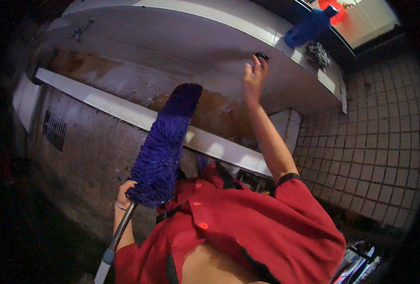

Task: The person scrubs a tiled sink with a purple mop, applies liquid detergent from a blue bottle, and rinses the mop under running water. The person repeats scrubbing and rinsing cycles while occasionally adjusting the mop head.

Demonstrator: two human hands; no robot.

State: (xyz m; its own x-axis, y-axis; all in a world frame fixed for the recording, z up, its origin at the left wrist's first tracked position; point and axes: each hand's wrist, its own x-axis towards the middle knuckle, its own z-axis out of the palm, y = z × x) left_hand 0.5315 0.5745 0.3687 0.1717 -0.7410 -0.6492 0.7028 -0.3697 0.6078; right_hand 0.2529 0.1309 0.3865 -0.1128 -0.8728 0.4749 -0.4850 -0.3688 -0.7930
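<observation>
My left hand grips a mop just below its head, where the metal pole meets the shaggy purple mop head. The mop head points up and away, crossing over the white tiled curb of a low trough. Most of the left fingers are hidden behind the mop. My right hand is raised at the far wall of the trough, fingers apart. Its fingertips are at a small dark fitting, perhaps a tap; whether they touch it is unclear. Brown wet patches mark the trough floor.
A blue plastic bottle and a grey scourer-like bundle stand on the ledge above. Another tap is at the far left. A drain grate lies left of the curb. To the right rises a tiled wall.
</observation>
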